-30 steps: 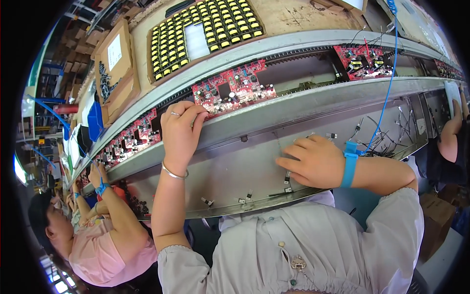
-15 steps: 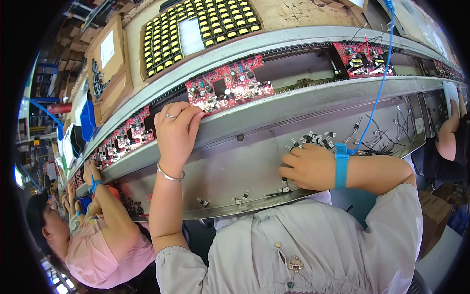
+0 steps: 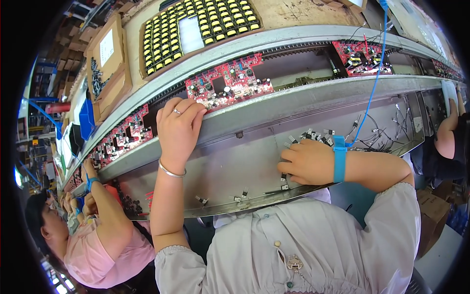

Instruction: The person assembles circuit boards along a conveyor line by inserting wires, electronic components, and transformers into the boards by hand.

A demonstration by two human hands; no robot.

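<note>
Nearest the camera, a grey metal tabletop (image 3: 235,161) slopes up from its near edge, where a few small black three-legged parts (image 3: 241,195) lie scattered. The right hand (image 3: 306,161) is laid palm down on that slope, near the right part of the near edge; its fingers (image 3: 289,156) are curled together over a cluster of the same small parts (image 3: 313,134), and whether one is pinched cannot be told. A blue wrist strap (image 3: 339,158) is worn on that wrist, with a blue cord (image 3: 372,93) running up from it.

Farther up, the left hand (image 3: 177,130) is rested on the far edge of the tabletop, its fingers (image 3: 188,109) held close together and flat, their tips touching the near edge of a red circuit board (image 3: 227,81). The board is rectangular, red, crowded with black cylinders, coils and small silver parts, and sits in a track along the far edge. A thin bangle (image 3: 171,171) is worn on the left wrist.

Compared with half a second ago, the left hand is seen in the same place on the board, while the right hand has been drawn slightly nearer and lower on the slope.

Beyond the track, a tray of yellow parts (image 3: 196,24) is seen. At far left, another person in pink (image 3: 105,245) is at a neighbouring board (image 3: 120,139).
</note>
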